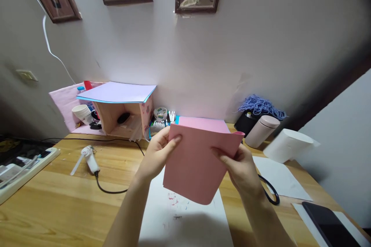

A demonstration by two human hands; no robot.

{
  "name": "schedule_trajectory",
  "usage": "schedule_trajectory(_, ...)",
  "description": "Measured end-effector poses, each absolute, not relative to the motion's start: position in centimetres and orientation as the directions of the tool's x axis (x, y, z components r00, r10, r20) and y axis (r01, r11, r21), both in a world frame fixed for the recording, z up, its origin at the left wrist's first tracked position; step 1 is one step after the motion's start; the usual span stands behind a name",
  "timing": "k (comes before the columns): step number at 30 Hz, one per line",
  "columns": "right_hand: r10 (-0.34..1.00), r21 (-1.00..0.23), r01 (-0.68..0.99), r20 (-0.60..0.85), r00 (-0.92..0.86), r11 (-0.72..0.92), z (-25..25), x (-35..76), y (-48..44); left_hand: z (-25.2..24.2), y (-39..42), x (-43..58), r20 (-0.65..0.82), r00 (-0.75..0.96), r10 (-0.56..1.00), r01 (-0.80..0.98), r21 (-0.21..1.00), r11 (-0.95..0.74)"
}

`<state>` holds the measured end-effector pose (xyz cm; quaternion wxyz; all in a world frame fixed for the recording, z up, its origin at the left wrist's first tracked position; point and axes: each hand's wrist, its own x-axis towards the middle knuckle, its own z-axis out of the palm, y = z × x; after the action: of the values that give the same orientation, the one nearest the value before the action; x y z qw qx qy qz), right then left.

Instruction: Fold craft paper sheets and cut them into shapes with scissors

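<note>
A folded sheet of pink paper is held up between both hands, above the table. My left hand pinches its upper left edge, thumb on the near face. On the right side my right hand grips it, thumb in front and fingers behind. The paper's upper right corner curls over. Beneath it lies a white sheet with small red and dark marks. Behind the held paper, more pink paper with a blue edge is partly hidden.
On the wooden table, a glue gun with a black cord lies left. A box topped with lilac paper stands behind, near markers. Rightward are a pink bottle, a paper roll and a phone.
</note>
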<state>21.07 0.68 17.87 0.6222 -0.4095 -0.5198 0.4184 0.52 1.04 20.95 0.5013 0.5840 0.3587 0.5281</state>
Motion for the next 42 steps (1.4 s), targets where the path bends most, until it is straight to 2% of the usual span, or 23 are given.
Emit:
schedule_trajectory(7,0.960,-0.962,-0.064,0.255,0.115,0.264,17.5,20.6,0.0,21.3,0.5,1.9,0.255,0.083,0.963,-0.167,0.957,-0.239)
schedule_trajectory(17,0.948,-0.964,0.025,0.264,0.178,0.264,16.8,20.9,0.2,21.0,0.5,2.3,0.274,0.008,0.962,-0.101,0.957,-0.271)
schedule_trajectory(31,0.942,-0.958,0.074,0.287,0.176,0.278,16.7,21.1,-0.1,21.0,0.2,2.3,0.261,0.001,0.965,-0.085,0.962,-0.260)
schedule_trajectory(42,0.955,-0.969,0.079,0.243,0.173,0.232,17.7,20.6,-0.5,21.0,0.1,2.6,0.291,-0.013,0.957,-0.058,0.955,-0.291)
